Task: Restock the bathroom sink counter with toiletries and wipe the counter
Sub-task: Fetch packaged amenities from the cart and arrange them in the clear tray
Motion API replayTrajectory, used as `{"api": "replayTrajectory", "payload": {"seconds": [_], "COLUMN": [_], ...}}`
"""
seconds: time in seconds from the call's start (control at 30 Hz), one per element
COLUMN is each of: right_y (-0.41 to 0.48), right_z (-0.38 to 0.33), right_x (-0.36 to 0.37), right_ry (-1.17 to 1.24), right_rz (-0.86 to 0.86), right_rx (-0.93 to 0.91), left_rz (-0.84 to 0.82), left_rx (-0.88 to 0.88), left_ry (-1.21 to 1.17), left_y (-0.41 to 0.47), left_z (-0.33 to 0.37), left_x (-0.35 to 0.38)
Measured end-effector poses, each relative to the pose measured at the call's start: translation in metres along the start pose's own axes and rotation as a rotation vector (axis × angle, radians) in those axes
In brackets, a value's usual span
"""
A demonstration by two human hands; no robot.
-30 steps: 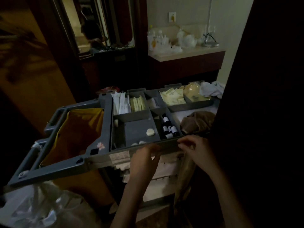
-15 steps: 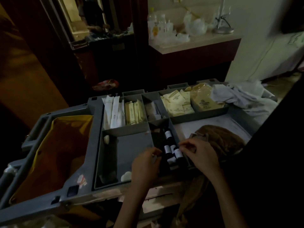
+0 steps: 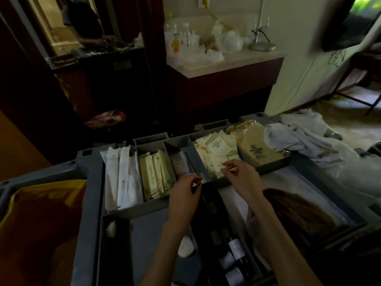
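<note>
Dim light over the cart tray (image 3: 88, 178). Left hand (image 3: 184, 193), fingers curled, hovers at the far end of the narrow compartment holding small bottles (image 3: 237, 247). Right hand (image 3: 242, 178), fingertips drawn together, is over the cream sachets (image 3: 216, 149) in the back compartment. Cannot tell whether either hand holds anything.

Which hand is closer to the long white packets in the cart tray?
Left. The left hand is right of the long white packets, beyond the narrow cream packets; the right hand is farther right, at the square sachets.
</note>
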State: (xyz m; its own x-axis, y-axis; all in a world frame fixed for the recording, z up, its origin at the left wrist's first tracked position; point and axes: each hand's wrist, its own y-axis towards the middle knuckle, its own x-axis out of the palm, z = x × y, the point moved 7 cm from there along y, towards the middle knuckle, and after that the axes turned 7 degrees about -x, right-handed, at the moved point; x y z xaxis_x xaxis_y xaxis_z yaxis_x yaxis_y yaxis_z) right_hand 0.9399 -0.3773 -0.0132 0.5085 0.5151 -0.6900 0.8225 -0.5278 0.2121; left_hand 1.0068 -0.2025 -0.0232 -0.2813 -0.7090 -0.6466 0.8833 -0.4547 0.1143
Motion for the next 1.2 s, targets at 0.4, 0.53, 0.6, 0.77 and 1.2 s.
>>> {"api": "replayTrajectory", "payload": {"seconds": [0.4,0.53,0.6,0.77,1.2], "right_y": [0.038,0.052,0.054,0.045,0.016], "right_z": [0.041,0.05,0.051,0.046,-0.021], "right_x": [0.042,0.048,0.048,0.042,0.051], "right_ry": [-0.301,-0.348,-0.306,-0.115,0.519], "right_rz": [-0.036,-0.17,-0.181,-0.05,-0.084], "right_rx": [0.201,0.299,0.306,0.217,0.063], "left_rz": [0.015,0.068,0.076,0.045,-0.05], "left_rx": [-0.15,-0.221,-0.232,-0.273,-0.299], "left_ry": [-0.178,-0.316,-0.354,-0.409,-0.806], "left_y": [0.03,0.032,0.032,0.03,0.036], "left_z": [-0.042,-0.049,-0.05,-0.051,-0.027], "left_x": [0.004,-0.001,-0.001,0.002,0.007]}}
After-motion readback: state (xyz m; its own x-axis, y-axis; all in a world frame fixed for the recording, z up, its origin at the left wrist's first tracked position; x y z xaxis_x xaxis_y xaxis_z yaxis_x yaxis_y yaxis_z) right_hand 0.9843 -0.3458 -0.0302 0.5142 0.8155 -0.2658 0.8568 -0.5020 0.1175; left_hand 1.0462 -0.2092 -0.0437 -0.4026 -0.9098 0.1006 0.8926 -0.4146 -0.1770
